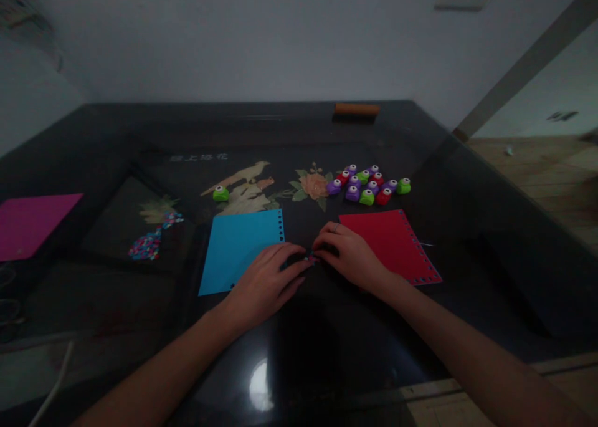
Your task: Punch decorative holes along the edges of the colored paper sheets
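Between the two sheets, my left hand (268,277) and my right hand (348,252) meet fingertip to fingertip at a few tiny coloured paper cutouts (312,259). Thumb and forefinger of each hand are bent together around these bits, which the fingertips partly cover. Under my left hand lies a blue paper sheet (243,240), with shapes punched along its right edge and part of its lower edge. My right wrist crosses a red paper sheet (380,237), punched along its right and lower edges.
Several purple, green and red craft punches (367,187) cluster behind the red sheet. A lone green punch (220,194) stands behind the blue one. A pile of paper cutouts (146,246) and a pink sheet (35,224) lie left. A brown roll (356,110) rests by the wall.
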A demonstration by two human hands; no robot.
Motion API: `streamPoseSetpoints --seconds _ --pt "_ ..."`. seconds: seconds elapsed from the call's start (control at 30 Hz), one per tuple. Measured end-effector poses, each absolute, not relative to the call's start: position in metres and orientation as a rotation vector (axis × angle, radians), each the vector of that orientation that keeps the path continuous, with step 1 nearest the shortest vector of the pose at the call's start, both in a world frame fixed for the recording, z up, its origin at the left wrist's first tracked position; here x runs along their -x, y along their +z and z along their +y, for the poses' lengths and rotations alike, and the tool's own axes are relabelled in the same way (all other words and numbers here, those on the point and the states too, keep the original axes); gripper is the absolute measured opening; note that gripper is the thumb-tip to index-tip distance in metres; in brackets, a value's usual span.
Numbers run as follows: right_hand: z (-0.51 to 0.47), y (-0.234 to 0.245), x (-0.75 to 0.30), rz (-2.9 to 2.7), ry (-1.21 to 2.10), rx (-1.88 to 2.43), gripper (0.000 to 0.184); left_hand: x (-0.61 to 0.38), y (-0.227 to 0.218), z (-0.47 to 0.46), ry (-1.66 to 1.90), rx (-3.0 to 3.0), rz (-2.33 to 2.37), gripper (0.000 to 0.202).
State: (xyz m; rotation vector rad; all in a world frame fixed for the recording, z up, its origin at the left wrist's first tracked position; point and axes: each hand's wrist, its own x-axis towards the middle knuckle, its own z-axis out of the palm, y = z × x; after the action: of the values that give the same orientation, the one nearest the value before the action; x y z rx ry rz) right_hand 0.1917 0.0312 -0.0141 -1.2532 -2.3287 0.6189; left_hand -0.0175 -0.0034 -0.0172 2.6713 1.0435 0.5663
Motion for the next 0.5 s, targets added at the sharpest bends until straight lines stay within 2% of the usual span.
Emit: streamPoseSetpoints --seconds 0.5 --pt "0.0327 -0.0170 -0.1878 -2.305 0.560 1.347 0.009 0.0155 -0.0198 -0.0013 0.543 -2.641 1.108 0.029"
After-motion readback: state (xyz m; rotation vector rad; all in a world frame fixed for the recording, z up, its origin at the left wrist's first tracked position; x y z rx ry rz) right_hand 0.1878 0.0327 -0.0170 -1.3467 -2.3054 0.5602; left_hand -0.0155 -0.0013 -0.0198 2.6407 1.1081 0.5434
